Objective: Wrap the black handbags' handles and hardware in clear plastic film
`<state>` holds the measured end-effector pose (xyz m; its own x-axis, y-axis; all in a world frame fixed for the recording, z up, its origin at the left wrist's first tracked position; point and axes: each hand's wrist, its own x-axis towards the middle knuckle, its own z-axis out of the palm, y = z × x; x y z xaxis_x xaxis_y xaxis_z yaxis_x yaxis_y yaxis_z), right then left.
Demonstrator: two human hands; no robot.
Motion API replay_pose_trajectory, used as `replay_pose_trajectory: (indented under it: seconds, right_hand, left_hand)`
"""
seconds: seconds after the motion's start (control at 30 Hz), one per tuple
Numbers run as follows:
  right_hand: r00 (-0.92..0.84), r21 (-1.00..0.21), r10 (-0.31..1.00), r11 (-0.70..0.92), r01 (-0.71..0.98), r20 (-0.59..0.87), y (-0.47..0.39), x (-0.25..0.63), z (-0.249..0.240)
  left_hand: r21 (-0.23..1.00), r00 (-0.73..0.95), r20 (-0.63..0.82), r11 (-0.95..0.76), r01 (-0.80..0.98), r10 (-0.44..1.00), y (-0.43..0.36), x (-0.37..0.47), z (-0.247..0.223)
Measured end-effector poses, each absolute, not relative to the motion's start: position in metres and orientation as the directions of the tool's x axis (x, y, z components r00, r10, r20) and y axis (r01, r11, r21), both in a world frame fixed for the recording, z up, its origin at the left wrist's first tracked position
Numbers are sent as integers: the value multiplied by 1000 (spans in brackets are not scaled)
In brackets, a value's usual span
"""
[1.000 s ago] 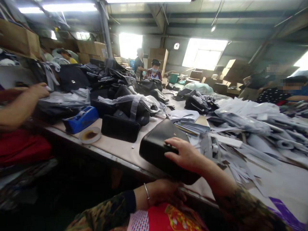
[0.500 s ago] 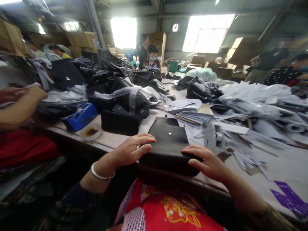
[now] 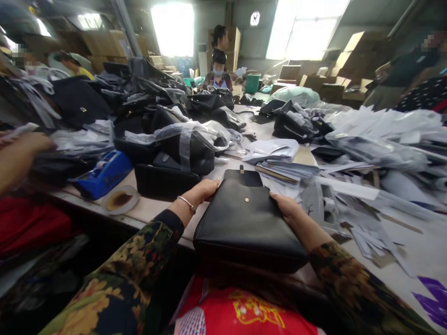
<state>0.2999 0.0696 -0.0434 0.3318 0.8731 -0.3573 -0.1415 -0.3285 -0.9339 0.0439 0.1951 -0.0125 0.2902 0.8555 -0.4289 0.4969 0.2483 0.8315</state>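
Note:
A black handbag [image 3: 244, 228] with a small metal stud lies on the table edge right in front of me, its flap with a clasp [image 3: 241, 170] stretched out at the far end. My left hand [image 3: 208, 189] is closed on the bag's left side near the far corner. On the opposite side my right hand [image 3: 285, 205] grips the right edge, its fingers partly hidden by the bag. Left of it stands a black pouch-like piece [image 3: 165, 182], apart from both hands.
A blue tape dispenser [image 3: 104, 176] and a tape roll [image 3: 119, 200] sit at the left. Black bags [image 3: 195, 149] are heaped behind. Right of the handbag are papers [image 3: 272, 151], a grey tape dispenser [image 3: 319, 204] and paper strips. A co-worker's hand [image 3: 26, 146] works at far left.
My hands have gone from resting on the near part of the bag to holding its sides farther up. The bag's near end has come closer to me.

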Motion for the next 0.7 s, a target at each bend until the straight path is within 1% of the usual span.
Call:
replay_pose_trajectory:
  seconds: [0.13,0.2,0.27,0.33,0.4,0.47,0.57,0.63,0.7]
  right_hand:
    - [288,-864,817,-448,-230,-500,77,301,-51]
    - [300,-855,801,-470,-220,-518,77,302,-55]
    - [340,-863,796,-489,-128,-501,77,302,-57]
    - [366,-858,798,-513,-5,-479,78,302,-58]
    - [366,-854,809,-516,68,-460,78,304,-60]
    - [364,-860,820,-503,90,-441,78,306,-62]
    - [366,-871,827,-485,79,-427,75,310,-66]
    - [369,-867,818,-495,58,-442,74,310,-66]
    - [378,-862,806,-506,39,-456,74,308,-64]
  left_hand:
    - [867,320,-367,196,459,873,196,46,-15]
    - [859,330,-270,71,508,905,189,46,-9]
    - [778,348,-92,-151,610,933,178,47,-2]
    - [621,389,79,-350,701,918,168,49,3]
    - [503,426,155,-442,743,891,159,52,4]
    - [450,452,173,-478,754,875,151,54,3]
    - [469,458,187,-489,736,869,137,53,3]
    - [519,478,186,-499,694,858,124,49,7]
    - [601,520,176,-509,616,836,112,42,12]
